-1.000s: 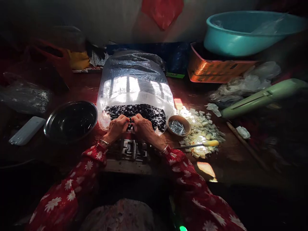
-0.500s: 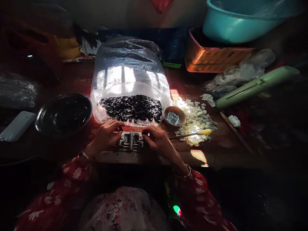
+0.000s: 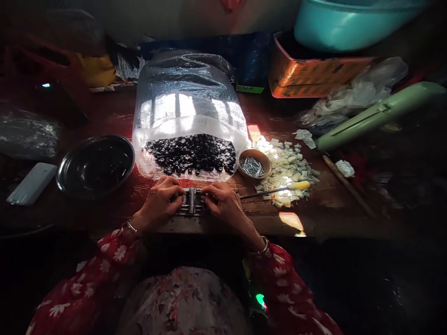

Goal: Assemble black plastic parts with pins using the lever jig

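Observation:
A small metal jig [image 3: 192, 201] with a raised centre bar and springs or rods at its sides lies at the table's front edge. My left hand [image 3: 161, 199] is closed at the jig's left end, thumb and fingers bent together. From the other side, my right hand [image 3: 223, 201] pinches at the jig's right end. Whatever is between the fingertips of either hand is hidden. Just beyond, many small black round pieces [image 3: 192, 153] are heaped at the mouth of a clear plastic bag [image 3: 188, 104]. A small brown bowl [image 3: 267, 173] of metal pins or nails [image 3: 251, 166] stands right of them.
Pale plastic pieces [image 3: 289, 167] are piled at the right, with a yellow-handled screwdriver-like tool [image 3: 298, 185] across them. A dark metal bowl [image 3: 94, 186] and a phone [image 3: 32, 184] lie left. Behind are an orange basket [image 3: 314, 77], a blue basin [image 3: 335, 28] and a green tube-like object [image 3: 377, 116].
Both hands have closed in on the jig from its two sides. The black pieces seen at my fingertips before are now hidden. The view has shifted slightly.

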Action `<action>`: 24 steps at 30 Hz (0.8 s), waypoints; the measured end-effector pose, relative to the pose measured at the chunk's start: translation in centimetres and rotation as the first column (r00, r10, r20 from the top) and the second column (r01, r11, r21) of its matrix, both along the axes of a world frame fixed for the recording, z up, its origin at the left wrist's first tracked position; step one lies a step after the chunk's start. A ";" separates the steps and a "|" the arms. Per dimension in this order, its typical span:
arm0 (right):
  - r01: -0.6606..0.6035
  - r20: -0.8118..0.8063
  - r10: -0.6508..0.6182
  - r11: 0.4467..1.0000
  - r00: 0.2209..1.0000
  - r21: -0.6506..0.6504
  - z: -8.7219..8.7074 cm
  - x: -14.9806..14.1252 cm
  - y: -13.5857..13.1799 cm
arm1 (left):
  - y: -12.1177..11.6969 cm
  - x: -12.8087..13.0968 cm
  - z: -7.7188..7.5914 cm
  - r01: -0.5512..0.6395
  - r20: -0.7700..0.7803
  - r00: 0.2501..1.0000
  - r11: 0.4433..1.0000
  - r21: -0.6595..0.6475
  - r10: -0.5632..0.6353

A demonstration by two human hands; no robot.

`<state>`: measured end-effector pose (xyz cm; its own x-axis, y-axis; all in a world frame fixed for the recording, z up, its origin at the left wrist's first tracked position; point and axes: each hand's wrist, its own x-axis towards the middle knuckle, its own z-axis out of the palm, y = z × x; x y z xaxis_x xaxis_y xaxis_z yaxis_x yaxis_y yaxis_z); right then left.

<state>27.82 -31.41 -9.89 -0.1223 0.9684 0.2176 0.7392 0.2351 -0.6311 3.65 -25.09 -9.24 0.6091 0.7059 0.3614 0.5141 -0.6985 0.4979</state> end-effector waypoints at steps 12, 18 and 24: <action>0.075 0.031 -0.075 0.997 0.997 0.002 -0.1 -0.8 -0.1 | 0.6 -0.1 0.1 0.047 -0.054 0.997 0.990 -0.131 -0.054; 0.104 -0.028 -0.105 0.994 0.994 -0.030 0.0 -0.7 0.0 | 1.4 -0.3 0.4 0.042 -0.026 0.998 0.963 -0.267 -0.051; 0.078 -0.045 -0.079 0.997 0.996 -0.026 -0.1 -0.7 0.0 | 1.9 0.5 1.1 0.035 -0.106 0.993 0.976 -0.215 -0.059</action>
<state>27.15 -31.42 -9.98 -0.0359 0.9797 0.1974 0.7251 0.1615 -0.6694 4.11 -23.18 -8.11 0.6716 0.7286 0.1344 0.5434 -0.6077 0.5792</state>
